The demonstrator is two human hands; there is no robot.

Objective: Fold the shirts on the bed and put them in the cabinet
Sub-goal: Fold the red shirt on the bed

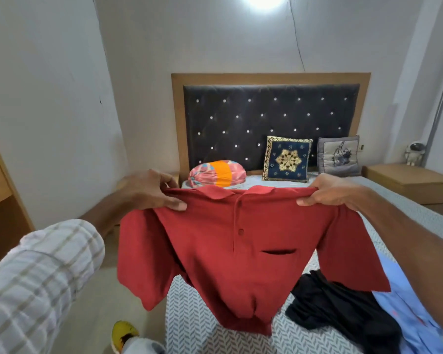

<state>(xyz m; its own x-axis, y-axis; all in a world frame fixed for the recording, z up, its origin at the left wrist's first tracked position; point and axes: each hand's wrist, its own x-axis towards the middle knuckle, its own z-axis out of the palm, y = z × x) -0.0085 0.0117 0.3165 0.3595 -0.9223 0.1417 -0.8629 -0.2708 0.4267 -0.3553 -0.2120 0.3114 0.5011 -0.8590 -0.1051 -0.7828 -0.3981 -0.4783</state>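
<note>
Hands, left (149, 190) and right (335, 191), pinched the red shirt (228, 256) at its shoulders, holding it spread above the near bed (189, 310). A black shirt (338, 302) lay right. Folding had barely begun; next it likely needed laying flat.

Polo shirt (241, 264) above the bed (197, 315), two shirts (343, 307) on it rightward (cushions (287, 159) behind, against headboard (266, 111))
</note>
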